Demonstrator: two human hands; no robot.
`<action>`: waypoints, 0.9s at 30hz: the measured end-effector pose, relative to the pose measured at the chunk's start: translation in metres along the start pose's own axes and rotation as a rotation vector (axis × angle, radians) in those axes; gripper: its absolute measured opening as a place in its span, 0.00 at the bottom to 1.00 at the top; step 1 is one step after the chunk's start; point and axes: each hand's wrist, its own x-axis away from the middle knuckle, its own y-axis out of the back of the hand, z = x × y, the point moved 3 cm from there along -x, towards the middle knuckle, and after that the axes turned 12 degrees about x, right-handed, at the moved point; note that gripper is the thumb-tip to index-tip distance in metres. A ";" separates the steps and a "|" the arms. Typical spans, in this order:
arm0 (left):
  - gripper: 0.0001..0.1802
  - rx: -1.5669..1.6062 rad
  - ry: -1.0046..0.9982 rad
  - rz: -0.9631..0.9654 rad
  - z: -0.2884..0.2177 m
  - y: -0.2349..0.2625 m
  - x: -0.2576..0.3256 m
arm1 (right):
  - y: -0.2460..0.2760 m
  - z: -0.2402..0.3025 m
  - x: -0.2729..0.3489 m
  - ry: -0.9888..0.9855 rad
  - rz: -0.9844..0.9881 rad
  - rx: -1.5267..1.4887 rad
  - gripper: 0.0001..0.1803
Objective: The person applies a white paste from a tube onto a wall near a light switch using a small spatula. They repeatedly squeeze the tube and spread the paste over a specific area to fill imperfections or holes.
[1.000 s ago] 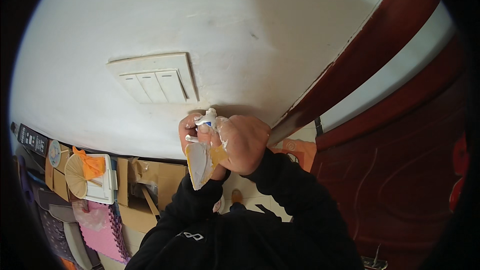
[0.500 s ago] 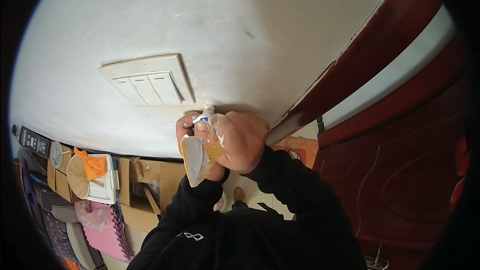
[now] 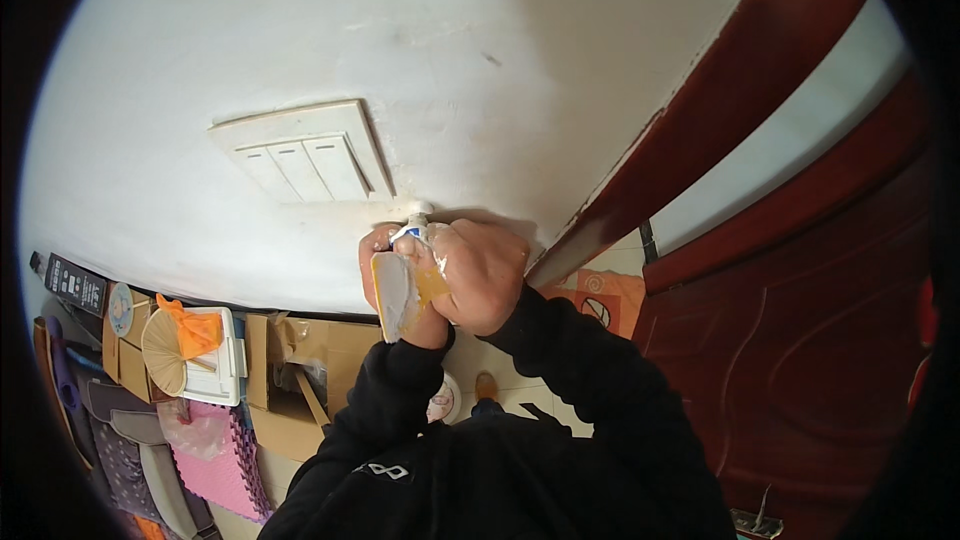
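Both my hands are together against the white wall, just below and right of a three-button light switch. Between them is a white tube with a blue mark, its tip at the wall beside a small white dab of paste. My left hand is closed around the tube, partly hidden behind the scraper. My right hand grips a yellow scraper and also presses against the tube. White paste coats the scraper's blade, and some smears show on my fingers.
A dark red door frame and carved door stand at right. At lower left are an open cardboard box, a white plastic box with a hand fan and orange cloth, and pink foam mats.
The scraper has risen slightly toward the wall, its blade tilting a little. Both hands keep their hold by the switch. The whole view has shifted slightly.
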 end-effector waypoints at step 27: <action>0.07 -0.047 0.177 0.013 -0.106 0.138 0.049 | -0.007 0.006 0.027 -0.963 0.234 -0.573 0.13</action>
